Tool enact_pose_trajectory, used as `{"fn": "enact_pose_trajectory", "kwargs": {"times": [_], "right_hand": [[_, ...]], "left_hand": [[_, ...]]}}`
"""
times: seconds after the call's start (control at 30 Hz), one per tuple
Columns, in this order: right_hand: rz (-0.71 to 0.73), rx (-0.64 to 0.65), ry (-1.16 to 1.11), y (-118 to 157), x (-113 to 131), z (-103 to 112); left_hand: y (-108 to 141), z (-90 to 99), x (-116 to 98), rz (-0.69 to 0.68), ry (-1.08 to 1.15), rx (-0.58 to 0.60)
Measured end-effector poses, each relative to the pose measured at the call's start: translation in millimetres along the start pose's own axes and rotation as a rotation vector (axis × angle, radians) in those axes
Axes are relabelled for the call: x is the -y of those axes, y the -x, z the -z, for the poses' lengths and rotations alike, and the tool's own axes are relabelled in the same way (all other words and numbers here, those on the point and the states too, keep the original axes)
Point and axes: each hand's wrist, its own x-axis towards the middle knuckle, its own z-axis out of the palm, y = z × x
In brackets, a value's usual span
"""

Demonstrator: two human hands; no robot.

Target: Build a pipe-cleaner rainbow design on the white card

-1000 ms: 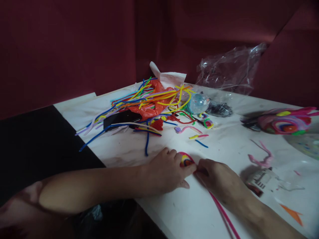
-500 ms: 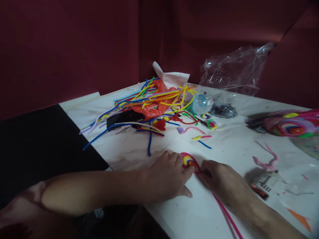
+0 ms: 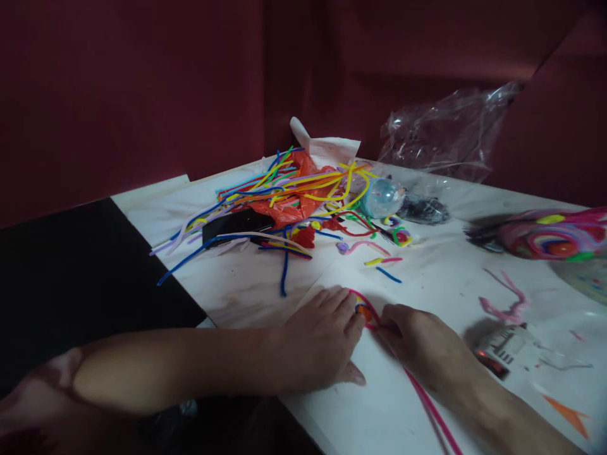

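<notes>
My left hand [image 3: 327, 335] lies flat on the white paper, its fingers over the left part of a small coil [image 3: 363, 311] of orange, blue, yellow and pink pipe cleaners. Much of the coil is hidden under those fingers. At the coil's right edge, my right hand [image 3: 417, 338] is closed in a pinch on the pink pipe cleaner [image 3: 429, 404]. This strand curves around the top of the coil, and its long free end trails below the right hand toward the bottom of the view.
Many loose pipe cleaners [image 3: 265, 189] and a red plastic bag [image 3: 284, 213] lie at the back. Behind them are a clear ball [image 3: 383, 197] and a clear plastic wrapper [image 3: 441, 136]. A colourful coiled fish-like piece [image 3: 554, 237] and a glue-like bottle [image 3: 505, 347] lie on the right.
My left hand has shifted slightly and now covers more of the coil's left side. The right hand keeps its pinch in nearly the same place.
</notes>
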Motion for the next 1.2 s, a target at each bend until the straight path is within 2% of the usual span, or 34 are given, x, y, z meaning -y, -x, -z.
{"fn": "enact_pose_trajectory", "kwargs": {"times": [0.33,0.53,0.63,0.8,0.97,1.2], "right_hand": [[-0.007,0.000,-0.006,0.5,1.8,0.8],[0.026,-0.049,0.011,1.0,0.7,-1.1],[0.034,-0.035,-0.004,0.7,0.2,-1.0],[0.047,-0.015,-0.071,0.8,-0.5,-0.7],[0.030,-0.024,-0.051,0.6,-2.4,-3.0],[0.070,-0.008,-0.099,-0.4,-9.4,-8.0]], "left_hand": [[-5.0,3.8,-6.6,-0.085,0.025,-0.022],[-27.1,2.3,15.6,-0.014,0.242,-0.046],[-44.3,0.6,27.1,0.039,0.332,-0.001],[-64.1,-4.4,28.3,-0.004,0.372,0.113],[-69.5,-6.8,27.4,-0.030,0.364,0.115],[-69.9,2.6,34.6,-0.086,0.410,0.233]]}}
